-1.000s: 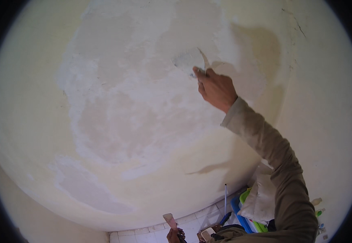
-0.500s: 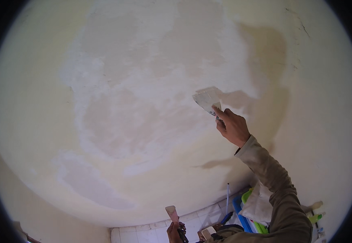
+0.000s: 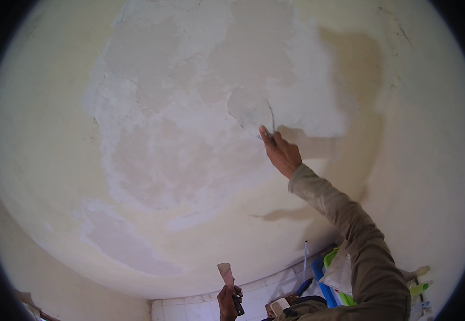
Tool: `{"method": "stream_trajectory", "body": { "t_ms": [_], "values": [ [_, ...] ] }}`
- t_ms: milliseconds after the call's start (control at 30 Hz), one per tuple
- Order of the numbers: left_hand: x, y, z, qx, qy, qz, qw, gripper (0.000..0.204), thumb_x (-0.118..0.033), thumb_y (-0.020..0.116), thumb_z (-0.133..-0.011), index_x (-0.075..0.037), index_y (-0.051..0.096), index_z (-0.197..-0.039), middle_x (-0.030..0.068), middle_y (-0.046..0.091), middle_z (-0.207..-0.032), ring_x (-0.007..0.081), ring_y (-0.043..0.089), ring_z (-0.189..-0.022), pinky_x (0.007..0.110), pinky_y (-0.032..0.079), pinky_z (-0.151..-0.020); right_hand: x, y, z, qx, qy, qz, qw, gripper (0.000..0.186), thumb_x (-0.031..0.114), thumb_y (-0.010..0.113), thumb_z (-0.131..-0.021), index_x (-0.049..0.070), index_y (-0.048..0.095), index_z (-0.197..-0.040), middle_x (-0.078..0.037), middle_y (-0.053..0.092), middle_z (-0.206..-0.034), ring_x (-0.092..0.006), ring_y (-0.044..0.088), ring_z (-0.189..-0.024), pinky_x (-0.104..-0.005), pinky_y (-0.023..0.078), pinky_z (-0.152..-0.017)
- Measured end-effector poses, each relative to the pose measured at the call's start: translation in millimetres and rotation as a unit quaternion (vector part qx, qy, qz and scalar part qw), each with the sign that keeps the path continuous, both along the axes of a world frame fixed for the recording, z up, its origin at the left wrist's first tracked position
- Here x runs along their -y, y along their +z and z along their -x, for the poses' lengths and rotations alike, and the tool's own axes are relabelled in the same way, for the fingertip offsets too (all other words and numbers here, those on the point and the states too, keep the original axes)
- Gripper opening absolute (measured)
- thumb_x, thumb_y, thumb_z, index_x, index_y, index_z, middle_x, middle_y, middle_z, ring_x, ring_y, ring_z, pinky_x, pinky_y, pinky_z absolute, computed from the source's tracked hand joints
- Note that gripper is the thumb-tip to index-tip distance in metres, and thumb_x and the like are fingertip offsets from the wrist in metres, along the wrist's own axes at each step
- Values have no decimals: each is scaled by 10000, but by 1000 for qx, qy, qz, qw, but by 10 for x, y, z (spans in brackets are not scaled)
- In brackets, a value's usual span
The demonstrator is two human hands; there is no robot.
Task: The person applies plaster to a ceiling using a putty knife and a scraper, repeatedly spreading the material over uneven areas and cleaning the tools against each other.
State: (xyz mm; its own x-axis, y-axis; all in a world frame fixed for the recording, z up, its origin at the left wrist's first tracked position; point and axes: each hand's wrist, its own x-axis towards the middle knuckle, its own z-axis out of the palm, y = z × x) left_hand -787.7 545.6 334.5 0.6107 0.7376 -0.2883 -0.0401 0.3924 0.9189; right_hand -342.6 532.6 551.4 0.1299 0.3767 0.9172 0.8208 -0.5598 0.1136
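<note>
My right hand point(image 3: 284, 154) is closed round the handle of a wide putty knife point(image 3: 251, 109), its index finger stretched along the blade. The blade lies against the wall point(image 3: 275, 224), over a large patch of white and greyish filler point(image 3: 157, 155). Low in the picture, my left hand point(image 3: 228, 304) grips a narrow putty knife point(image 3: 225, 273) by its dark handle, blade pointing up and apart from the filler patch. A smaller grey patch point(image 3: 120, 241) shows at the lower left of the wall.
White tiles point(image 3: 189, 310) run along the bottom. At the lower right are a blue container point(image 3: 323, 283), a pale sack point(image 3: 339, 273), green items and a thin upright stick point(image 3: 305, 259). Cracks point(image 3: 401, 29) mark the upper right wall.
My right hand has moved up and left with the wide putty knife, whose blade has turned more upright and flatter to the wall. My left hand has risen slightly.
</note>
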Motion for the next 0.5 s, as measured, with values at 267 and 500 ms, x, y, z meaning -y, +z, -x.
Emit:
{"method": "stream_trajectory", "body": {
  "t_ms": [267,500],
  "values": [
    [-86,-207,175,-46,63,55,995,245,-219,467,-994,-75,546,-812,22,546,-650,52,437,-459,191,339,-370,189,195,413,-233,87,-58,967,552,204,598,-840,74,487,-1366,-140,589,-760,-310,605,-607,-425,503,-536],
    [-39,-222,-1,-64,84,37,994,283,-274,476,-992,-40,578,-871,12,513,-609,60,423,-429,193,328,-365,-449,665,153,-267,87,-188,941,530,226,553,-852,27,500,-1341,-166,620,-784,-362,609,-643,-455,509,-622]
  ]
}}
